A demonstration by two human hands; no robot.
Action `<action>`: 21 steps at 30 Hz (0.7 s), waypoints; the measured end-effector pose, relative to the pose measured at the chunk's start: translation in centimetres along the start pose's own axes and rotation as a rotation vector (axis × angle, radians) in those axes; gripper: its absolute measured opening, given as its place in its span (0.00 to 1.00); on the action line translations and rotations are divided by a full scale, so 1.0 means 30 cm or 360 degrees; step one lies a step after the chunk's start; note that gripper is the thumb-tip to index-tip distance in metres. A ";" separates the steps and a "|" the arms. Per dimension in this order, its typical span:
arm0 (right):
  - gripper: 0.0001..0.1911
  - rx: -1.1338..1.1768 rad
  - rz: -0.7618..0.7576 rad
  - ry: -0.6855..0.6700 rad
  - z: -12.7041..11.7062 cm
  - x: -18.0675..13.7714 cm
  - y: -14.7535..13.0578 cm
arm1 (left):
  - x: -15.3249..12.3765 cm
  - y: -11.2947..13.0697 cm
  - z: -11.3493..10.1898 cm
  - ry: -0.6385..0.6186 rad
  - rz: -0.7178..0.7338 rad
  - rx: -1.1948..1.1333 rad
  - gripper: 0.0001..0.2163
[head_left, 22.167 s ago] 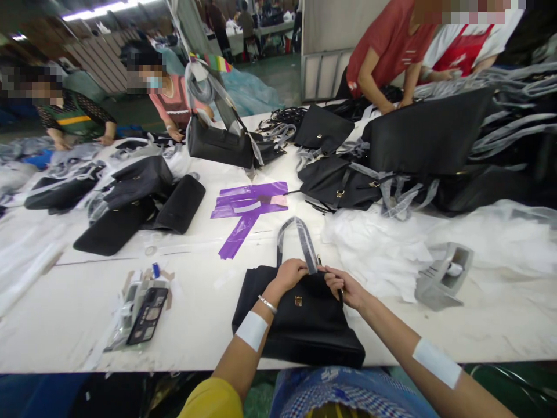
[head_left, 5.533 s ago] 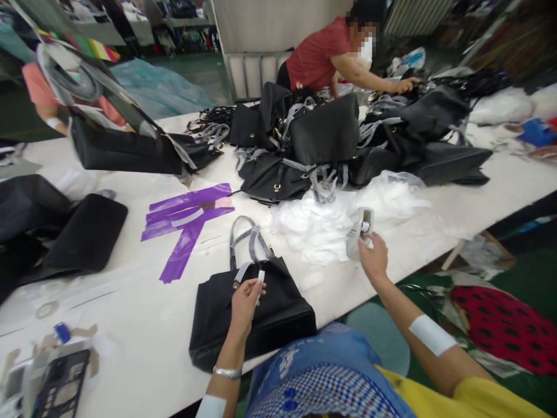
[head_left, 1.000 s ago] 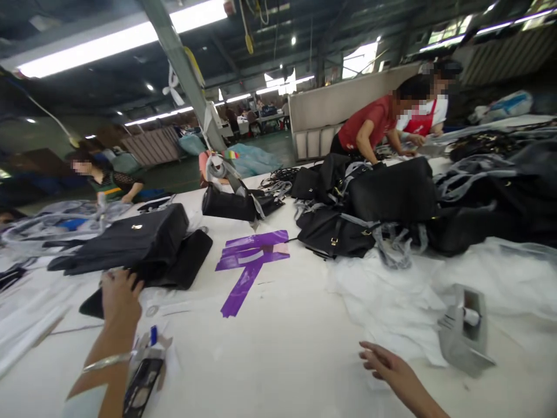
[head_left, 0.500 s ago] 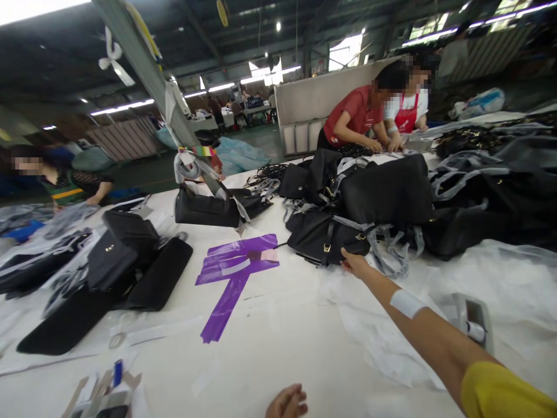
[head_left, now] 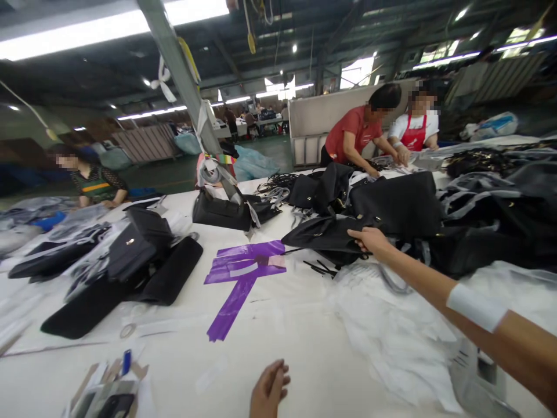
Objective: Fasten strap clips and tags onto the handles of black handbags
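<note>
My right hand (head_left: 369, 241) reaches across the table, with thumb and fingers closed on the near edge of a black bag (head_left: 322, 233). The bag's edge is lifted and drawn towards me, and its far side rests against the pile of black bags (head_left: 391, 200). Thin black straps (head_left: 321, 268) lie under it on the table. My left hand (head_left: 270, 386) hovers at the bottom middle with loosely curled fingers slightly apart and nothing in them. Its closest surface is the white tabletop (head_left: 217, 371).
Purple tape (head_left: 237, 290) marks the table. Black bags (head_left: 134, 249) lie to the left, below a post (head_left: 185, 87). White wrapping (head_left: 391, 325) and a grey device (head_left: 476, 371) are at right, small tools (head_left: 111, 395) at lower left. Co-workers (head_left: 354, 133) stand across the table.
My right hand has pulled up the edge of the black bag; its buckled face has tilted out of sight and straps show beneath. My left hand has come slightly further into view.
</note>
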State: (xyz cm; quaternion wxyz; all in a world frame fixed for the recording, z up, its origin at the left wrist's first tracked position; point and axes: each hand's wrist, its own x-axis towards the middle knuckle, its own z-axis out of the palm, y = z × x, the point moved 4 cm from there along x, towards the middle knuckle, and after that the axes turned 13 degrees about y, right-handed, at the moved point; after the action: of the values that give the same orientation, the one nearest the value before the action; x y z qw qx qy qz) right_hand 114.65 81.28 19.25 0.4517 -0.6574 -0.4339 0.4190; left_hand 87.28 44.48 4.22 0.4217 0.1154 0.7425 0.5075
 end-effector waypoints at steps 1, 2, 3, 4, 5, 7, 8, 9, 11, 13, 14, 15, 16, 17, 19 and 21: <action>0.21 -0.0108 -0.0114 -0.0103 -0.033 -0.052 -0.046 | -0.008 0.077 -0.015 0.0056 0.0141 -0.0061 0.29; 0.22 -0.0238 -0.0241 -0.0225 -0.066 -0.109 -0.088 | -0.021 0.157 -0.030 0.0099 0.0282 -0.0102 0.29; 0.22 -0.0375 -0.0362 -0.0352 -0.100 -0.169 -0.126 | -0.039 0.237 -0.047 0.0135 0.0420 -0.0131 0.28; 0.22 -0.0504 -0.0470 -0.0457 -0.132 -0.228 -0.161 | -0.060 0.310 -0.064 0.0162 0.0550 -0.0128 0.27; 0.23 -0.0622 -0.0567 -0.0530 -0.161 -0.282 -0.195 | -0.085 0.376 -0.078 0.0171 0.0686 -0.0098 0.26; 0.22 -0.0827 -0.0832 -0.0580 -0.200 -0.376 -0.269 | -0.135 0.477 -0.099 0.0250 0.0988 -0.0029 0.23; 0.22 -0.0914 -0.1013 -0.0579 -0.206 -0.417 -0.307 | -0.157 0.507 -0.101 0.0280 0.1098 0.0004 0.23; 0.22 -0.0979 -0.1211 -0.0576 -0.201 -0.456 -0.342 | -0.174 0.519 -0.097 0.0300 0.1149 0.0026 0.25; 0.19 -0.1057 -0.1561 -0.0610 -0.167 -0.531 -0.391 | -0.194 0.493 -0.071 0.0254 0.1033 -0.0005 0.32; 0.15 -0.1083 -0.1758 -0.0735 -0.108 -0.600 -0.401 | -0.213 0.403 -0.033 0.0114 0.0677 -0.0161 0.37; 0.14 -0.1091 -0.1793 -0.0828 -0.072 -0.631 -0.391 | -0.230 0.341 -0.014 0.0041 0.0465 -0.0263 0.38; 0.14 -0.1104 -0.1806 -0.0928 -0.033 -0.657 -0.374 | -0.254 0.273 0.001 -0.0011 0.0270 -0.0357 0.38; 0.14 -0.1123 -0.1809 -0.1025 0.010 -0.679 -0.350 | -0.285 0.203 0.011 -0.0028 0.0114 -0.0429 0.38; 0.15 -0.1148 -0.1814 -0.1106 0.054 -0.695 -0.322 | -0.320 0.134 0.013 -0.0011 0.0012 -0.0468 0.38; 0.16 -0.1188 -0.1859 -0.1197 0.147 -0.711 -0.259 | -0.394 0.006 0.002 0.0076 -0.0076 -0.0445 0.38; 0.15 -0.1190 -0.1936 -0.1224 0.241 -0.714 -0.189 | -0.456 -0.110 -0.013 0.0095 -0.0171 -0.0345 0.37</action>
State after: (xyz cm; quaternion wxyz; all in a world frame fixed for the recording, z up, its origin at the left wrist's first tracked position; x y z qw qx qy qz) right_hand 100.92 63.83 26.34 0.1699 -0.2238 -0.9517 0.1240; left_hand 96.28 34.51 8.44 0.4361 0.0140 0.7006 0.5647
